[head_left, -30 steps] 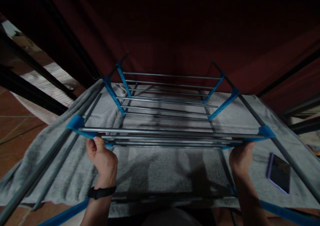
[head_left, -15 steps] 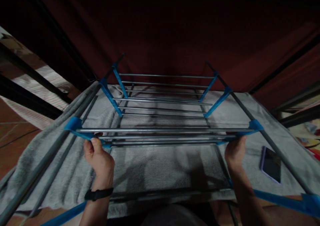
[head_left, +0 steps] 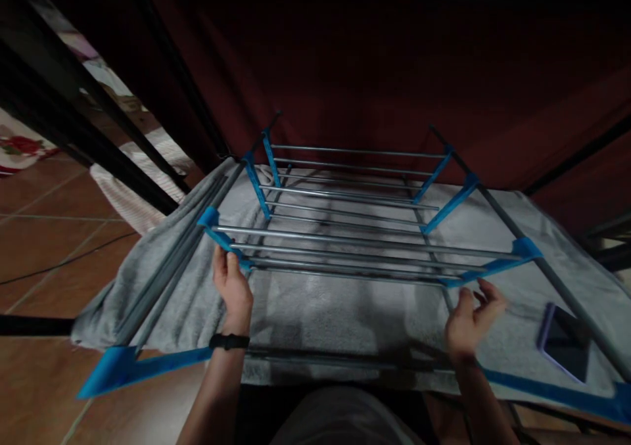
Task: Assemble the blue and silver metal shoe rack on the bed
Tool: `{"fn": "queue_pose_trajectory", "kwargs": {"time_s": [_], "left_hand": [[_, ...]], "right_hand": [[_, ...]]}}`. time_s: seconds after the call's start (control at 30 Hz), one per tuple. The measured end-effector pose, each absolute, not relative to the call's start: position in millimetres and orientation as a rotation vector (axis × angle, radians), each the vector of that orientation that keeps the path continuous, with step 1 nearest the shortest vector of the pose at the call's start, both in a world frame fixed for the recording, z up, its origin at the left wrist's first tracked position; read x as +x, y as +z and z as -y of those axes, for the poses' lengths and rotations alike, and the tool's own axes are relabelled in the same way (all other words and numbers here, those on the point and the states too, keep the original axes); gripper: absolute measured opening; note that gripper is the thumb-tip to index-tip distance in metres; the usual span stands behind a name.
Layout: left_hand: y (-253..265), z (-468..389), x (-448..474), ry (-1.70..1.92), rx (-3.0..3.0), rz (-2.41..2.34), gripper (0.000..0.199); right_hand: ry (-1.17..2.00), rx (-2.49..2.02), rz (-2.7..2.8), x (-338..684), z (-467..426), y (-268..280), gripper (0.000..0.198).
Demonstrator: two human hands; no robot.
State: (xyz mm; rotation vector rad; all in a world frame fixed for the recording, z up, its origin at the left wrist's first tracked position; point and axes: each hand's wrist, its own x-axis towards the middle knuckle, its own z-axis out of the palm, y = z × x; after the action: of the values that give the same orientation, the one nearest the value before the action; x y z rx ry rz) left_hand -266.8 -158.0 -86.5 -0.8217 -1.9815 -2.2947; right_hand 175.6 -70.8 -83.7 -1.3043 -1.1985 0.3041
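Note:
A rack frame of grey metal tubes point(head_left: 365, 239) joined by blue plastic brackets lies on a grey blanket. At the near shelf's left end, my left hand point(head_left: 234, 294) grips a blue bracket point(head_left: 220, 238), thumb on the near side and the other fingers partly hidden. A dark band circles that wrist. My right hand point(head_left: 474, 320) is open just below the right blue bracket point(head_left: 503, 265), fingers apart and slightly blurred, with nothing in it. Further back, two more rows of tubes span between blue brackets on the long side rails.
A phone point(head_left: 565, 341) lies on the grey blanket point(head_left: 335, 313), right of my right hand. Dark red fabric point(head_left: 365, 64) hangs behind the rack. Dark metal bars point(head_left: 103, 142) stand at the left, above a tiled floor point(head_left: 44, 261) with a cable point(head_left: 73, 257).
My right hand has let go of the right bracket and drawn back. The left bracket has moved farther along its rail with my left hand. The view has swung left.

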Motion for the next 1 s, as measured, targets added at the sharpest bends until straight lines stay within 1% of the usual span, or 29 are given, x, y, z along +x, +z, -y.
{"fn": "queue_pose_trajectory", "kwargs": {"time_s": [0.1,0.2,0.3,0.43,0.57,0.73,1.0], "left_hand": [[-88,156,-268,-2.276,-0.831,1.990,0.043],[-90,152,-271,-2.244,-0.785,2.010,0.038],[-89,150,-274,-2.201,-0.735,2.001,0.033],[-87,149,-275,-2.174,-0.763,1.998,0.029],[-89,148,-277,-2.153,-0.784,1.996,0.034],[-92,148,-278,-2.098,-0.783,2.012,0.032],[-91,146,-276,-2.051,-0.755,2.015,0.032]], "right_hand": [[0.084,-1.182,1.643,148,89,-76,0.028],[-0.015,-0.995,1.998,112,92,-63,0.029],[-0.110,-0.878,2.176,76,84,-48,0.033],[-0.145,-0.849,2.372,45,69,-32,0.031],[-0.164,-0.800,2.520,32,59,-28,0.028],[-0.177,-0.795,2.555,30,52,-31,0.023],[-0.171,-0.808,2.563,27,51,-30,0.024]]}}
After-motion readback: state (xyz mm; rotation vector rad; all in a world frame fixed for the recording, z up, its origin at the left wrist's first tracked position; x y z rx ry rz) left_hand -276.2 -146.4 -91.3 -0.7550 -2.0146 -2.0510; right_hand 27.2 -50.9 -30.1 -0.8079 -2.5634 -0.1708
